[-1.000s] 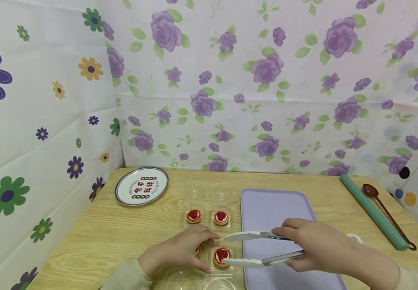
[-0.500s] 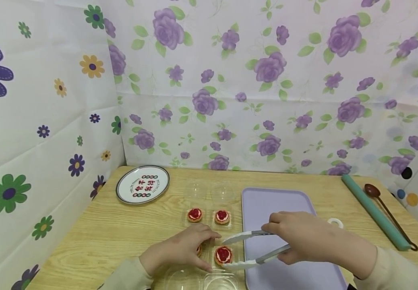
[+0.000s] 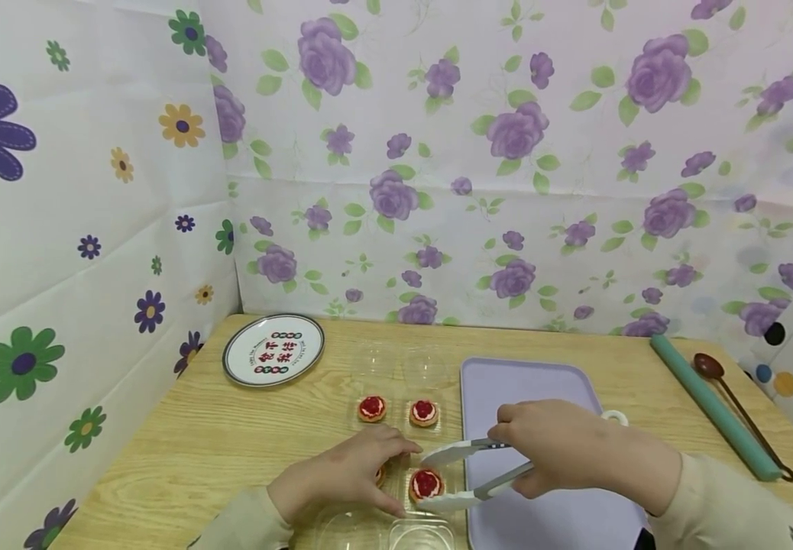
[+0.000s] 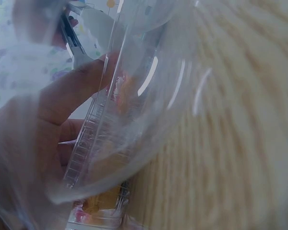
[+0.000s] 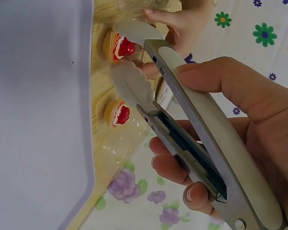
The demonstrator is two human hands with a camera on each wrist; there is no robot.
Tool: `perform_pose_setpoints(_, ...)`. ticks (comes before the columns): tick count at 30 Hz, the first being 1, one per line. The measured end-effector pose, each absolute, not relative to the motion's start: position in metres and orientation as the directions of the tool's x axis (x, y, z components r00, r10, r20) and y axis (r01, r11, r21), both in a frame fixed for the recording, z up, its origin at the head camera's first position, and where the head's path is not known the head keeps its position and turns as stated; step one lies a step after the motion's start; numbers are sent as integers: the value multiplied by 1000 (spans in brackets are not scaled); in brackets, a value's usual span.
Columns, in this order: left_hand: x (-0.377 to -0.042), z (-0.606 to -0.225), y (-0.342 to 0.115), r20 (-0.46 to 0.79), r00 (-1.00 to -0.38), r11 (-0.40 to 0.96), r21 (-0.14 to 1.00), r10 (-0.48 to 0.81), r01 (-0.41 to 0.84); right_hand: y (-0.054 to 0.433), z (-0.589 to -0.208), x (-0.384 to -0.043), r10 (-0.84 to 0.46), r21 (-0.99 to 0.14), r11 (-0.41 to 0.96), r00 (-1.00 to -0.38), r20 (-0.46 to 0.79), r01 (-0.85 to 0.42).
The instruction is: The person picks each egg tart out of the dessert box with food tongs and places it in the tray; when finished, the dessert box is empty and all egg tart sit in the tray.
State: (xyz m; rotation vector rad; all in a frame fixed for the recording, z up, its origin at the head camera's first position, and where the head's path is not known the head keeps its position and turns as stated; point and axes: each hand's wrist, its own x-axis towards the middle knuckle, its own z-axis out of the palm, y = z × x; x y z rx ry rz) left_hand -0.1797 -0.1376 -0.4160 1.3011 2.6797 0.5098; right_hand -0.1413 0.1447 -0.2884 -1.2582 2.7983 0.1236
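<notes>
My right hand (image 3: 561, 447) grips a pair of tongs (image 5: 209, 117) with pale scalloped tips. The tips stand apart, one on each side of the near right red-topped tart (image 3: 426, 485), which sits in a clear plastic box (image 3: 402, 500). My left hand (image 3: 351, 470) reaches over the near left tart, mostly hidden beneath it, and its thumb and fingers hold the edge of the clear box (image 4: 81, 155). A raised clear lid (image 4: 177, 91) crosses the left wrist view. Farther back, two more tarts, left tart (image 3: 372, 409) and right tart (image 3: 423, 413), lie in clear compartments.
A lilac tray (image 3: 527, 374) lies under my right hand, right of the boxes. A white plate (image 3: 241, 359) with red lettering stands at the back left. At the right are a green rolling pin (image 3: 713, 405) and a brown ladle (image 3: 709, 367).
My right hand has moved left and slightly away from me, bringing the tongs' tips closer around the near right tart. The left hand keeps its place at the box.
</notes>
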Motion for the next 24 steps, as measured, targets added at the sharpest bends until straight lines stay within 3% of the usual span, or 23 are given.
perform_pose_setpoints(19, -181, -418, -138, 54, -618, 567, 342, 784, 749, 137, -285, -145, -783, 181, 578, -603, -150, -796)
perform_pose_setpoints(24, -181, -418, -137, 35, -627, 580, 343, 779, 739, 139, -280, -144, -776, 185, 587, -613, -148, -788)
